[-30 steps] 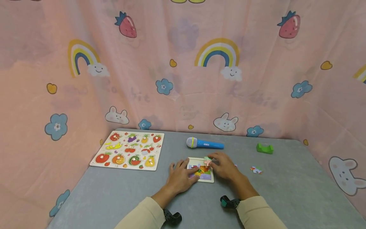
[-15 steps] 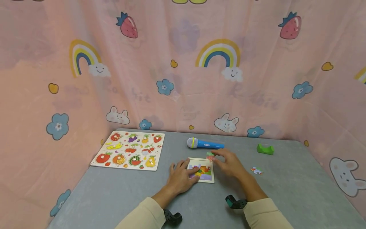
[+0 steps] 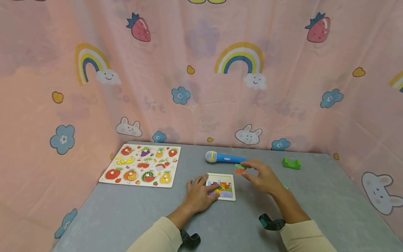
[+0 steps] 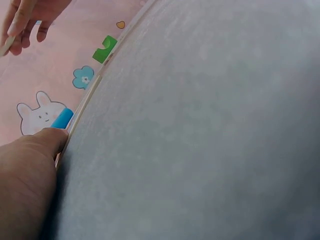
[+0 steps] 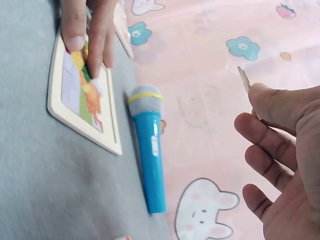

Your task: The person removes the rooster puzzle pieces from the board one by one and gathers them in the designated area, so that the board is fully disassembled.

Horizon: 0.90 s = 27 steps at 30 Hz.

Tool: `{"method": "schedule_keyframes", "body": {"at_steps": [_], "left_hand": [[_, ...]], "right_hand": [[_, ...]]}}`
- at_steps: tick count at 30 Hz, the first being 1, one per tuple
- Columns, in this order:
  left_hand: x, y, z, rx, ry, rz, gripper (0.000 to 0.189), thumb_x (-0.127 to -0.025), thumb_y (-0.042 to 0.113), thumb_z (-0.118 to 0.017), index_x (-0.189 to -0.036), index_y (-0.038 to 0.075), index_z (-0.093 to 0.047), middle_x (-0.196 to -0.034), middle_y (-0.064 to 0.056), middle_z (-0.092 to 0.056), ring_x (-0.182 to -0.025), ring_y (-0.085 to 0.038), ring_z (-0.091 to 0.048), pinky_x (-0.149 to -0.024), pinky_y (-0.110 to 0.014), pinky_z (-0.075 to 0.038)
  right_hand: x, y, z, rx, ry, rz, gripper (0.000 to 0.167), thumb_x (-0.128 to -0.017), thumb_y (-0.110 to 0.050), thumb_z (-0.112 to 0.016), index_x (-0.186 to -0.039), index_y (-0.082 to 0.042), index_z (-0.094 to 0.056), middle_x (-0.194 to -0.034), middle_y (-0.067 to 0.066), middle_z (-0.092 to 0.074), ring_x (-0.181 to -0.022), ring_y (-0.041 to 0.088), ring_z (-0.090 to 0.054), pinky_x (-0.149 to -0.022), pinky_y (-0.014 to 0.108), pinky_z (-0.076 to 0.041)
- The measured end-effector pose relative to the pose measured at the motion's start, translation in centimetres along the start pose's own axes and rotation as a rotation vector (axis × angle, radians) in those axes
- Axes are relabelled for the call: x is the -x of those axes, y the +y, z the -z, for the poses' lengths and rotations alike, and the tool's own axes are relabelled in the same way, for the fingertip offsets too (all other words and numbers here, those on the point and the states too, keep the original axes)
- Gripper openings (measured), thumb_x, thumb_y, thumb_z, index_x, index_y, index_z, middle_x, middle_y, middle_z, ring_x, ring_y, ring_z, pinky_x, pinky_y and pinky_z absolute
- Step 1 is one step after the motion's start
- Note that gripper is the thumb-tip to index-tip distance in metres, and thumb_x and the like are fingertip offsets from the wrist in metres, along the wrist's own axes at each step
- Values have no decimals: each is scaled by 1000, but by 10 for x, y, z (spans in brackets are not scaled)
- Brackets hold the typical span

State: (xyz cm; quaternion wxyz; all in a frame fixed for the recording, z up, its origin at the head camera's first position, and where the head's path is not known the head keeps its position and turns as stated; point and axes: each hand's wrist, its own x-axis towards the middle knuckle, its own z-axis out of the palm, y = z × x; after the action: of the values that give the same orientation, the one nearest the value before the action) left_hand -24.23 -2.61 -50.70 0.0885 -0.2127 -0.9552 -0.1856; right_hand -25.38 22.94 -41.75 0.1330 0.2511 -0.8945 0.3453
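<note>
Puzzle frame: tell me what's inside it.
Inside the frame lies a puzzle picture with lavender, yellow, green and orange areas. The left hand rests partly over it; whatever its fingers cover cannot be seen.

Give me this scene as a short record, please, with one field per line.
Left hand: rests on the framed puzzle
Right hand: pinches an orange-and-green puzzle piece
Piece position: held above the grey table, apart from the framed puzzle
Beyond the framed puzzle: a blue toy microphone, lying flat
Image left: a fruit board
Image right: a notched green block
Backdrop: pink patterned cloth
</note>
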Motion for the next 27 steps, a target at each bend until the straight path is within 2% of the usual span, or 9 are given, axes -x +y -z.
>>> {"method": "schedule_keyframes", "body": {"at_steps": [8, 14, 18, 21, 27], "left_hand": [[0, -1, 0, 4, 2, 1, 42, -92, 53, -57, -129, 33, -64, -149, -12, -38, -133, -32, -35, -101, -66, -17], [0, -1, -1, -1, 8, -2, 42, -92, 54, -56, -129, 34, -64, -149, -11, -38, -133, -31, -35, -101, -65, -18], [0, -1, -2, -4, 10, 2, 42, -92, 54, -56, -128, 34, -64, -149, -11, -39, -133, -31, -35, -101, -65, -18], [0, -2, -2, -11, 7, 3, 42, -92, 54, -55, -128, 35, -64, -149, -10, -39, -133, -31, -35, -101, -65, -18], [-1, -3, -3, -17, 0, 5, 43, -92, 55, -54, -129, 35, -64, -150, -10, -38, -134, -31, -34, -101, -65, -17]], "right_hand": [[9, 10, 20, 15, 5, 62, 34, -88, -12, -72, -118, 0, -66, -117, 14, -63, -110, 35, -55, -86, 57, -45], [19, 21, 36, 54, 27, 43, 33, -87, -10, -73, -118, 0, -66, -112, 11, -65, -98, 27, -59, -78, 44, -47], [26, 28, 45, 60, 36, 20, 34, -87, -10, -72, -119, 0, -65, -114, 11, -65, -98, 25, -58, -77, 36, -46], [32, 32, 51, 56, 29, 1, 34, -89, -12, -71, -121, 0, -65, -115, 11, -65, -98, 25, -57, -77, 35, -45], [41, 43, 64, 77, 20, -15, 34, -89, -10, -70, -121, -1, -65, -113, 11, -66, -94, 25, -58, -76, 40, -46]]}}
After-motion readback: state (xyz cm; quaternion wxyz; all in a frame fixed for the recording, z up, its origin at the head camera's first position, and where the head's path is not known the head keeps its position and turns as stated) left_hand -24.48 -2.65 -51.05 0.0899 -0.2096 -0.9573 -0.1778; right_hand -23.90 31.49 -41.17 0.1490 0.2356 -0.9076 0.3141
